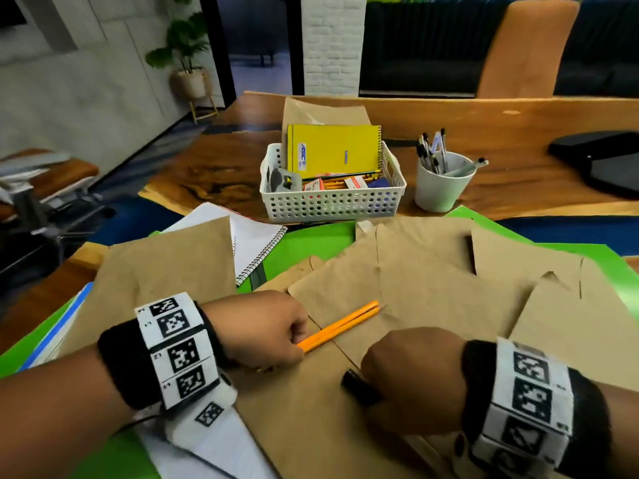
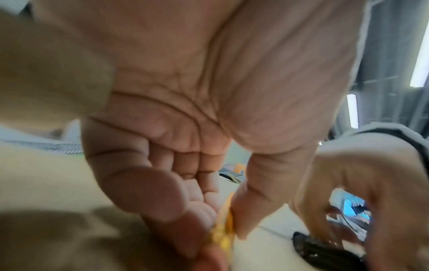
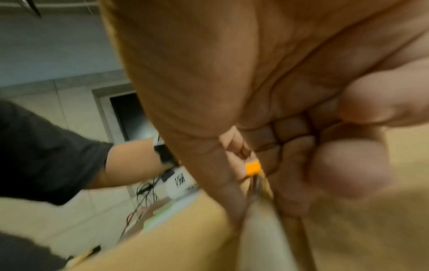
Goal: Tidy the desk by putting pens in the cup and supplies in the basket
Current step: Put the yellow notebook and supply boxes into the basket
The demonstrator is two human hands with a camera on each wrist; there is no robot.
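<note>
Two orange pencils (image 1: 345, 323) lie side by side on brown paper at the desk's near edge. My left hand (image 1: 294, 344) pinches their near ends; the left wrist view shows the thumb and fingers closed on the pencils (image 2: 226, 220). To the right, my right hand (image 1: 375, 383) curls round a short black ribbed object (image 1: 359, 387), whose end sticks out on the left of the fist; the same object (image 2: 325, 247) shows in the left wrist view. What it is I cannot tell. The white cup (image 1: 442, 188) with several pens stands far right, beside the white basket (image 1: 332, 202).
The basket holds a yellow notebook (image 1: 335, 150), a grey tape dispenser and small boxes. Brown envelopes (image 1: 432, 271), green folders (image 1: 311, 243) and a spiral notebook (image 1: 256, 243) cover the near desk. A black flat object (image 1: 605, 160) lies far right.
</note>
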